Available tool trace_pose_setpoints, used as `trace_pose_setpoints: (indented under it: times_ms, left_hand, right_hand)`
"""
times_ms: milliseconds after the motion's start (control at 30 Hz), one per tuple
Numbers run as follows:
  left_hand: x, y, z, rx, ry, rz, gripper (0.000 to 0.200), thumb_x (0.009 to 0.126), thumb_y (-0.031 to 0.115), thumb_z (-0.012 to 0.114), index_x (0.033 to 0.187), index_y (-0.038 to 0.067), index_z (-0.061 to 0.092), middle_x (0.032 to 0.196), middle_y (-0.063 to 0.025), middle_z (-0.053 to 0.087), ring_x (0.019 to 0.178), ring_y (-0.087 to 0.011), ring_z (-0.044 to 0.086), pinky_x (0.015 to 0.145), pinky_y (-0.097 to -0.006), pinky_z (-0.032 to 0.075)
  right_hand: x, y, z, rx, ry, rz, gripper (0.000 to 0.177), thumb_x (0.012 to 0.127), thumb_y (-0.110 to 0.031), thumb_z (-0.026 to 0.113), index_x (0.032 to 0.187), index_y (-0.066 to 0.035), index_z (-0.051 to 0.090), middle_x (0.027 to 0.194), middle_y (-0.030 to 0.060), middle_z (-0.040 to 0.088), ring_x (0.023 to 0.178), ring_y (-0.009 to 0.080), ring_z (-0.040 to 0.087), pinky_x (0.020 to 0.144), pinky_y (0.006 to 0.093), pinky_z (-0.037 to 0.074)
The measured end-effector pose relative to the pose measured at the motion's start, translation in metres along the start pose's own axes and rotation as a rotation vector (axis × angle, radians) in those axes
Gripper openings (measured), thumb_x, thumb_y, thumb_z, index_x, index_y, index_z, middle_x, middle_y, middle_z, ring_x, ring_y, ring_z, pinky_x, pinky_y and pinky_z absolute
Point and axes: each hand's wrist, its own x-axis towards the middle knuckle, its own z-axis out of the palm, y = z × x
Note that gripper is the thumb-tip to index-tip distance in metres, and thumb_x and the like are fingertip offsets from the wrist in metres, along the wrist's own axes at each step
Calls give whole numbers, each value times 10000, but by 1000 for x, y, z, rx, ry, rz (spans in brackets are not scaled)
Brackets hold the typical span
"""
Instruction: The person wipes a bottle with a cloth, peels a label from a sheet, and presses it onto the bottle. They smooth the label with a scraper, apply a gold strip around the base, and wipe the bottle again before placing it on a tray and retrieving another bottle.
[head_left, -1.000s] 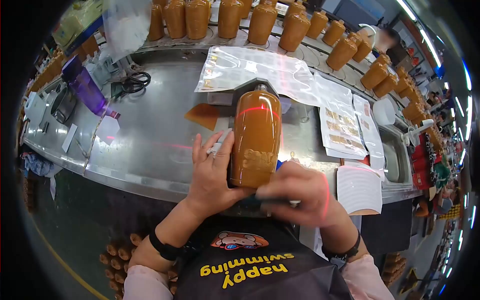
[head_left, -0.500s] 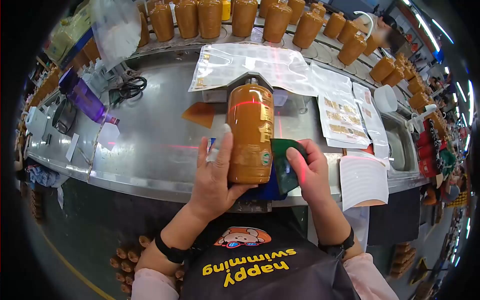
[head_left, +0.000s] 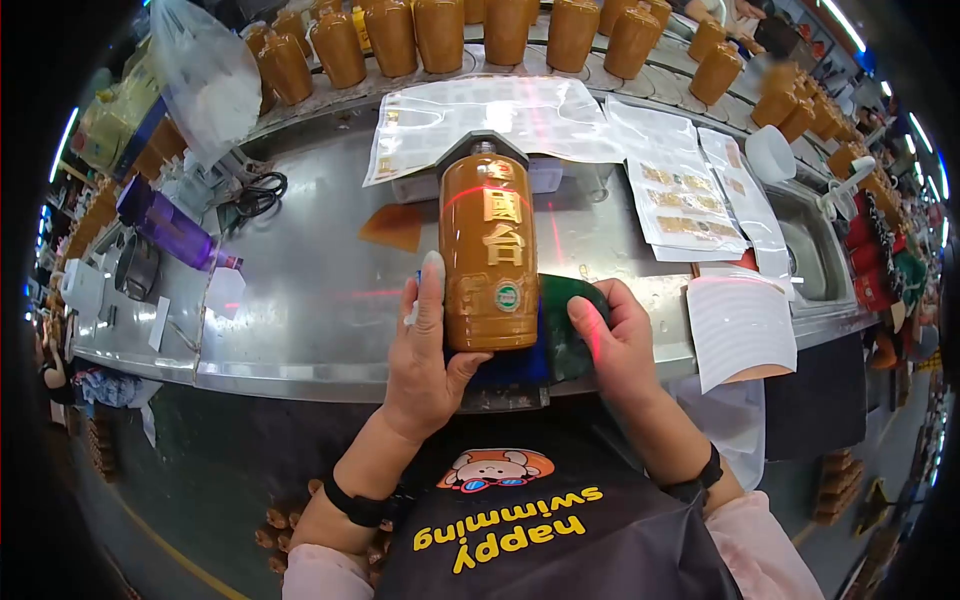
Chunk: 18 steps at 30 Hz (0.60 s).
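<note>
A brown glazed bottle (head_left: 490, 230) with gold characters and a small green-and-white round mark lies on its back, its neck against a dark angled holder (head_left: 484, 142). My left hand (head_left: 422, 350) cups its lower left side, with the thumb beneath the base and pale wraps on some fingers. My right hand (head_left: 617, 335) pinches a dark green flexible flat piece (head_left: 565, 350) close to the bottle's lower right side. Under the bottle's base a blue surface (head_left: 510, 372) shows in part. Red laser lines cross the bottle and the right thumb.
Sticker sheets (head_left: 685, 205) with gold pieces lie at the right, beside a sink (head_left: 815, 245). A brown flat piece (head_left: 392, 228), a purple bottle (head_left: 165, 222) and a black cable (head_left: 262, 194) lie leftward. Brown bottles (head_left: 440, 35) line the conveyor; another person (head_left: 735, 15) sits beyond.
The bottle has rolled leftward, so its gold characters and round mark now face up. My right hand still holds the green piece near its side. The camera view has shifted slightly.
</note>
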Motion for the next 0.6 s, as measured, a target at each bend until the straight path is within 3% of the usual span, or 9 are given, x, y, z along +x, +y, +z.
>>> trace_pose_setpoints:
  times_ms: [67,133,167,267,367,400,467,500,600]
  left_hand:
    - [-4,-2,1,-117,-16,-75,841,935,401,585,1478,-104,188,1451,-311,379,1343,-468,379,1154,-540,171]
    - [-3,3,0,22,-7,-38,802,950,410,557,1480,-85,214,1459,-291,385,1366,-454,353,1159,-548,143]
    - [-2,6,-1,91,1,-23,784,958,415,543,1481,-76,228,1462,-280,387,1378,-447,341,1161,-552,129]
    - [7,19,-11,425,-104,223,782,981,487,452,1489,-61,225,1468,-292,364,1407,-447,291,1170,-531,128]
    - [3,6,-12,404,-104,200,713,987,450,460,1477,-39,287,1472,-239,397,1413,-412,304,1172,-558,100]
    - [-2,-1,-9,359,-70,180,701,982,437,484,1470,-33,308,1473,-229,403,1407,-412,314,1173,-557,104]
    - [-8,-7,-6,322,-23,124,705,991,439,466,1469,-52,299,1482,-233,391,1403,-422,314,1172,-541,136]
    - [-12,-13,-5,280,-9,65,708,995,439,459,1471,-58,289,1484,-243,383,1402,-427,313,1172,-524,150]
    - [-15,-10,2,120,20,-48,695,1009,393,463,1476,-78,256,1501,-254,349,1394,-378,345,1156,-444,224]
  right_hand:
    - [-1,-8,6,79,13,-34,178,954,-193,638,966,-34,558,831,-26,581,719,21,483,633,191,409]
    - [1,-26,19,138,-3,-55,174,941,-172,650,946,-17,572,787,-12,582,689,39,489,607,211,429]
    - [4,-27,21,-27,-17,-134,202,933,-196,663,958,-14,579,784,6,591,695,54,506,612,239,448]
    - [11,-21,29,2,-11,-147,231,928,-223,669,962,-12,581,777,31,599,701,74,521,619,268,461]
    - [12,-3,16,-189,17,-162,286,907,-260,681,962,-2,568,741,84,603,669,135,549,609,305,466]
    - [11,2,11,-202,33,-148,294,905,-266,681,965,-2,566,737,95,603,669,150,567,607,319,469]
    - [2,-18,-9,-99,-33,140,257,925,-231,657,1001,-1,572,768,49,615,706,103,575,626,277,473]
    - [1,-6,-19,-318,41,-80,209,918,-158,628,1047,-3,573,859,113,641,792,189,634,699,314,501]
    - [-16,-15,-70,-460,248,-383,208,889,-64,594,1089,-12,584,1051,180,643,952,286,649,812,347,515]
